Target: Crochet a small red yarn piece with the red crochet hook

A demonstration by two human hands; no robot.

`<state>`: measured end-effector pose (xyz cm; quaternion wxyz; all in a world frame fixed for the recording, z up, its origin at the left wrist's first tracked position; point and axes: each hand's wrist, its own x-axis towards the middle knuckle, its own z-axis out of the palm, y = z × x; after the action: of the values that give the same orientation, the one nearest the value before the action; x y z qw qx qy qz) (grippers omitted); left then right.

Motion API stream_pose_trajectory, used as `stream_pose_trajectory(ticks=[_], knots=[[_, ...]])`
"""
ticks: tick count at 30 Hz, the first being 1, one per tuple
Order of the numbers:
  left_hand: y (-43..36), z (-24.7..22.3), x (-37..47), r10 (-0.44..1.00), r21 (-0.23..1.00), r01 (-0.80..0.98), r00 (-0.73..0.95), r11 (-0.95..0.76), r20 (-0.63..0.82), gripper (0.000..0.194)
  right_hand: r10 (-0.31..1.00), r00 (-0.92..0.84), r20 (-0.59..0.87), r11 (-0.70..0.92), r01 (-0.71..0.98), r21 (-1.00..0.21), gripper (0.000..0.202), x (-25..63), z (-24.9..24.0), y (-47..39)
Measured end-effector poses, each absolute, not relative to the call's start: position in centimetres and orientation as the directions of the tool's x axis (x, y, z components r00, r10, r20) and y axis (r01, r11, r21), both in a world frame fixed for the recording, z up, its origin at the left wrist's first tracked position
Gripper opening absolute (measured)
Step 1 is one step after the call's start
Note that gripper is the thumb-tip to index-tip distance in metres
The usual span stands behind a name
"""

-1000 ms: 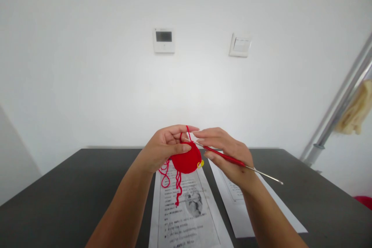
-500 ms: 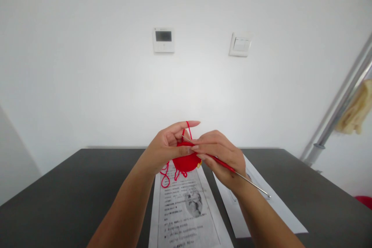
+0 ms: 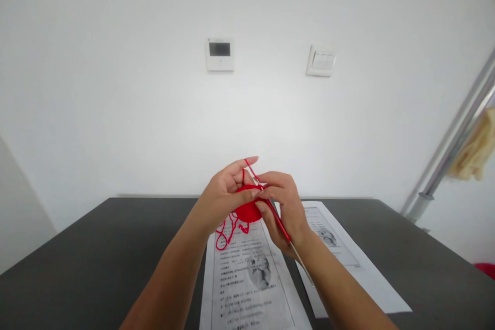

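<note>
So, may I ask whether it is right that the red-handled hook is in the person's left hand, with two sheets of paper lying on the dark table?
Not quite: the head view shows the red-handled hook in the right hand, not the left hand. Two sheets of paper do lie on the dark table.

Printed sheets (image 3: 247, 294): nothing legible (too blurred).

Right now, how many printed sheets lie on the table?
2: the left sheet, in view below the red crochet piece, and the right sheet, partly hidden by the right forearm. Others could be hidden underneath.
</note>
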<state>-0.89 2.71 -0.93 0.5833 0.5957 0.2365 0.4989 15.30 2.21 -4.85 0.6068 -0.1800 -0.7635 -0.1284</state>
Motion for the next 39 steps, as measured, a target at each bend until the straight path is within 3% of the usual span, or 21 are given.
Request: stream_pose_trajectory(ticks=[5,15,20,24,32,39], knots=[[4.1,-1.1,-2.6,0.734,0.919,-0.386,0.647,0.082,0.207,0.071,0.355,-0.197,0.914,0.924,0.225,-0.310,0.008,16.2,-3.3,0.3],[3.4,-1.1,-2.2,0.707,0.883,-0.461,0.652,0.083,0.274,0.061,0.201,-0.272,0.941,0.957,0.262,-0.129,0.026,16.8,-2.0,-0.3],[3.2,-0.5,-2.3,0.697,0.809,-0.588,0.583,0.008,0.417,0.047,0.318,-0.196,0.927,0.948,0.075,-0.310,0.022,17.1,-2.5,-0.8],[3.0,-0.2,-2.3,0.690,0.822,-0.570,0.591,-0.010,0.418,0.044,0.416,-0.152,0.897,0.900,-0.072,-0.429,0.016,17.2,-2.6,-1.1],[3.3,-0.4,-2.8,0.644,0.839,-0.544,0.641,-0.002,0.417,0.040,0.442,-0.104,0.891,0.878,-0.156,-0.453,0.011,17.4,-2.3,-1.1],[3.5,-0.8,-3.0,0.671,0.863,-0.504,0.626,-0.039,0.396,0.038,0.526,-0.136,0.840,0.808,-0.231,-0.543,0.008,18.1,-2.5,-0.7]])
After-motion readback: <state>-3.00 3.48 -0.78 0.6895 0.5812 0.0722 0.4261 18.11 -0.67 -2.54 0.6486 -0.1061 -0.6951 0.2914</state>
